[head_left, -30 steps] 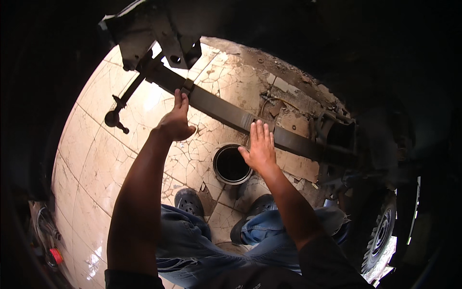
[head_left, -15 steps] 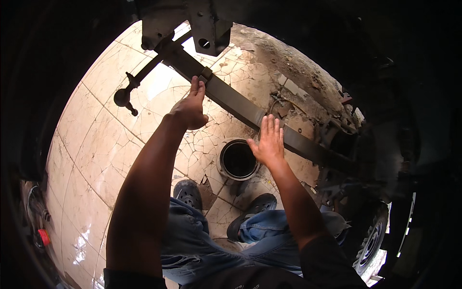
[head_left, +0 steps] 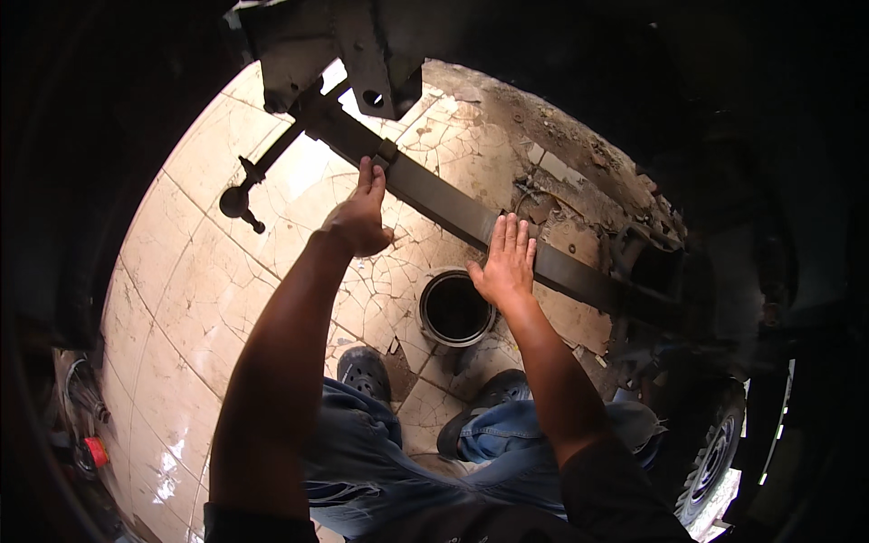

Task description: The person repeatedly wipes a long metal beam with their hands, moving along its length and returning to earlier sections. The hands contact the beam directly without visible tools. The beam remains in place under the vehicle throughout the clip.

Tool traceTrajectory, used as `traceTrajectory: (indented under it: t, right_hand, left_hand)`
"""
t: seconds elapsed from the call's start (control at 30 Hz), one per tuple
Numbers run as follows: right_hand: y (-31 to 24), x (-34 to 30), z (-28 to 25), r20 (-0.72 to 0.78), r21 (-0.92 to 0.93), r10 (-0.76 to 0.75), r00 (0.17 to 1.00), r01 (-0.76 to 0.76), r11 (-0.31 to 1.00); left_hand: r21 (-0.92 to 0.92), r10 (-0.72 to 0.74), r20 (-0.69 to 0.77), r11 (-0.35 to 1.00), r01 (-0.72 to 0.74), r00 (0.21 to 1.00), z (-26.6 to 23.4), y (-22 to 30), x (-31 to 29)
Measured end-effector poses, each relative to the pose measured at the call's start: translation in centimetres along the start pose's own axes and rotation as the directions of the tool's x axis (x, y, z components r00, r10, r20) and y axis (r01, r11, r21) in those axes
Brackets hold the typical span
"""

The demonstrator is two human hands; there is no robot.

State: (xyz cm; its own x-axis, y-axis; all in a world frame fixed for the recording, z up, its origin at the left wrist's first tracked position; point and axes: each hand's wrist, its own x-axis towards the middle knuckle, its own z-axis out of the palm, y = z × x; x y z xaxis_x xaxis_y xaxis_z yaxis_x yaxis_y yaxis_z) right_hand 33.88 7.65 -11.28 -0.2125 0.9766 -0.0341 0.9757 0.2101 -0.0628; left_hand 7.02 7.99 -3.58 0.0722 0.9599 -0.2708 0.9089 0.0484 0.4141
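Note:
A long, flat metal leaf spring (head_left: 434, 193) runs slantwise across the middle, from the upper left down to the right. My left hand (head_left: 362, 217) has fingers stretched toward a metal clip (head_left: 387, 151) around the spring, fingertips at its near edge; the thumb stands apart. Farther right along the same spring, my right hand (head_left: 509, 261) lies with fingers extended over it, palm down. Neither hand grips anything visible. Beyond the left hand, a dark bracket (head_left: 380, 77) with a round hole hangs at the spring's upper end.
A rod with a ball joint (head_left: 234, 201) sticks out left of the spring. On the cracked tile floor (head_left: 190, 271), a round dark bucket (head_left: 457, 308) stands below my right hand. A tyre (head_left: 711, 457) is at the lower right. Broken rubble (head_left: 561, 172) lies beyond the spring.
The whole view has shifted slightly, with the spring and bracket lower in the picture. Both hands keep nearly the same places at the spring.

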Motion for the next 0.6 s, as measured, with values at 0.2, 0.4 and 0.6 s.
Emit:
traceTrajectory:
  t: [0.2, 0.4, 0.6]
  right_hand:
    - [-0.3, -1.5, -0.2, 0.002, 0.043, -0.027, 1.0, 0.027, 0.999]
    - [-0.2, -1.8, 0.6, -0.053, 0.006, -0.032, 0.998, 0.032, 0.999]
    - [-0.2, -0.2, -1.2, 0.034, 0.013, -0.004, 0.999, 0.003, 1.0]
  left_hand:
    - [0.018, -0.022, 0.034, 1.0, 0.022, 0.999, -0.7, 0.5, -0.6]
    - [-0.006, 0.019, -0.018, 1.0, -0.019, 1.0, 0.0, -0.1, -0.1]
    - [-0.012, 0.02, -0.003, 1.0, -0.02, 1.0, -0.5, 0.0, -0.2]
